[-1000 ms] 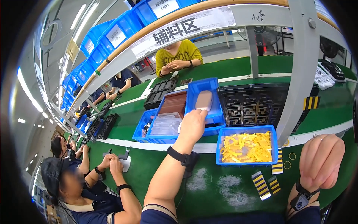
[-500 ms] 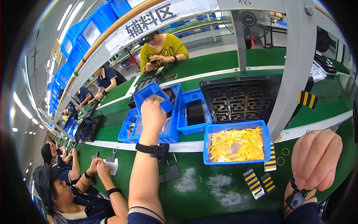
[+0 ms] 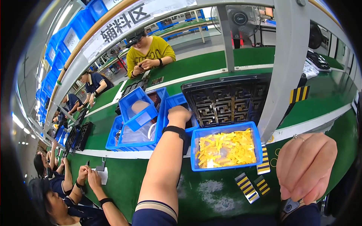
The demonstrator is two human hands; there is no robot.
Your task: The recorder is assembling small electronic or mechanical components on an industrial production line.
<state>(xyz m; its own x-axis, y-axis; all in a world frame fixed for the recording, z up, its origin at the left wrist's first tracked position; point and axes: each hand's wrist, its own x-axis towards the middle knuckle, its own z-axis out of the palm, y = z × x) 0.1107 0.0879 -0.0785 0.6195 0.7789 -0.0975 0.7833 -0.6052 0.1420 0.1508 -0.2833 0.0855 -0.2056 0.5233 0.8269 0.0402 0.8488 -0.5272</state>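
My left hand (image 3: 179, 114) reaches into a blue bin (image 3: 174, 101) just right of a larger blue bin (image 3: 160, 137); its fingertips are hidden from view. A smaller blue bin (image 3: 140, 121) rests tilted on top of the larger one, with a pale item inside. My right hand (image 3: 307, 165) is raised at the right, its fingers curled and pressed together; whatever they may hold is hidden. Between my hands, a blue bin of yellow strips (image 3: 226, 148) sits near the bench edge.
A black moulded tray (image 3: 230, 100) leans behind the yellow strips, beside a grey post (image 3: 281, 71). Striped yellow-black labels (image 3: 247, 187) and rubber bands (image 3: 274, 162) lie on the green bench (image 3: 211, 214). Co-workers sit at left and across, one in a yellow top (image 3: 152, 54).
My left hand has let go of the small tilted bin and moved right into the neighbouring bin. My right hand stays raised and closed. The whole view has shifted slightly.
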